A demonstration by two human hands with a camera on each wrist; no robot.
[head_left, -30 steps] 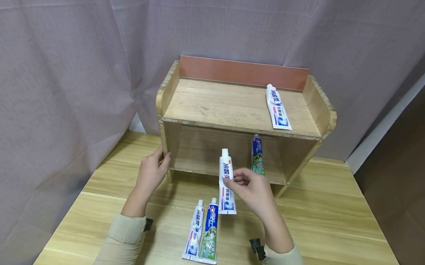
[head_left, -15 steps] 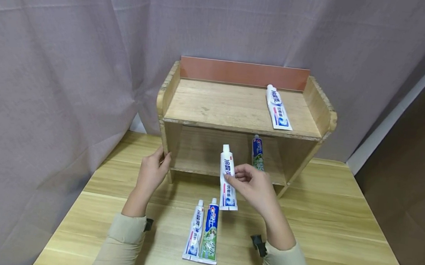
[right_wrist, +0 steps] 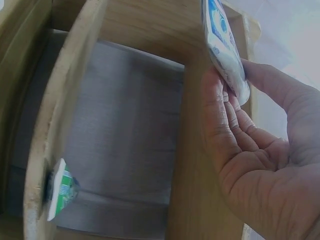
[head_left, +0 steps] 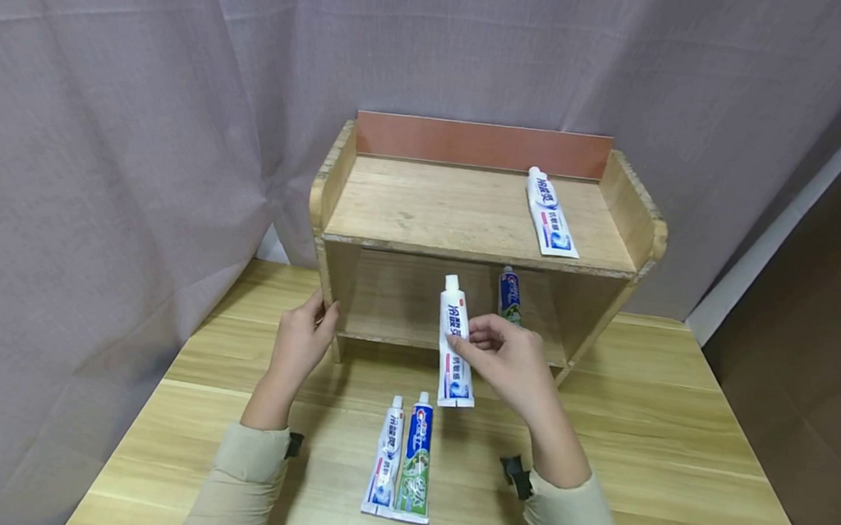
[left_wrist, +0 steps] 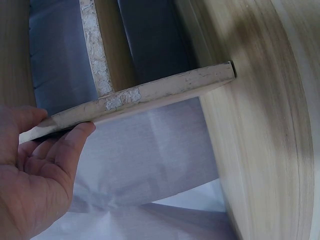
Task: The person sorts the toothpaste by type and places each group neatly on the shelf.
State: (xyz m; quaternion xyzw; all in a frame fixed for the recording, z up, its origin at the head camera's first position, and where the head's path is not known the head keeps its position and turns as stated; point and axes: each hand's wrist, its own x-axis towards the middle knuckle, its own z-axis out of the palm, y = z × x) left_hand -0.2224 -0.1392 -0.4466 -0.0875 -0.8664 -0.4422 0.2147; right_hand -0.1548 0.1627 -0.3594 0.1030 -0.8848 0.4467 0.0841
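Between thumb and fingers, my right hand [head_left: 512, 364] pinches a white toothpaste tube [head_left: 456, 348], cap up, in front of the wooden shelf's lower opening. The right wrist view shows that tube [right_wrist: 223, 47] edge-on in the grip. My left hand [head_left: 301, 335] grips the left side panel [left_wrist: 145, 95] of the shelf, thumb on one face and fingers on the other. One white tube [head_left: 550, 215] lies on the top board at the right. A blue and green toothpaste tube [head_left: 510, 294] lies on the lower board, partly hidden by my right hand.
On the table [head_left: 673, 447], in front of the shelf [head_left: 424, 213], a second blue and green tube [head_left: 416, 460] and another white tube [head_left: 385, 457] lie side by side. A grey curtain [head_left: 140, 150] hangs behind. A brown panel [head_left: 819, 286] stands at the right.
My right hand has lifted the white tube a little, up and slightly right, toward the shelf. The left hand has stayed on the side panel.
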